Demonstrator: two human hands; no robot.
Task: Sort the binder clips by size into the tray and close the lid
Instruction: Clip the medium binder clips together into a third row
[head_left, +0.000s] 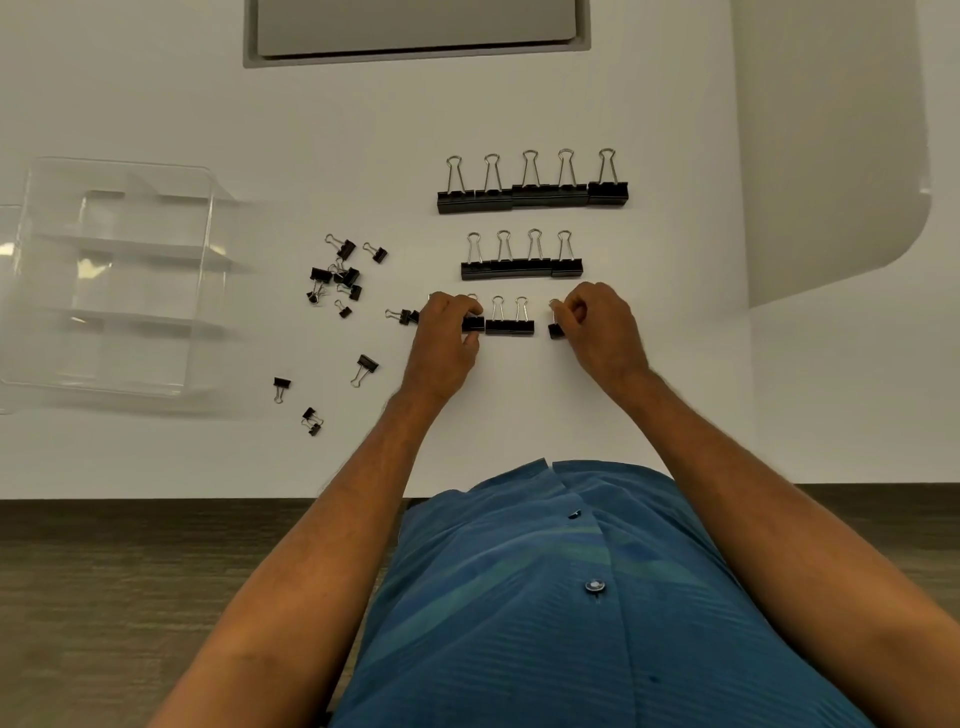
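Note:
Black binder clips lie in rows on the white table. Farthest is a row of several large clips, then a row of several slightly smaller ones. The nearest row holds medium clips. My left hand pinches a clip at that row's left end. My right hand grips another medium clip at the right end, a gap away from the row. Several small clips lie scattered to the left. The clear plastic tray with compartments stands open at far left.
More loose small clips and a medium one lie near the table's front left. A grey recessed panel sits at the back. The table edge runs just before my body.

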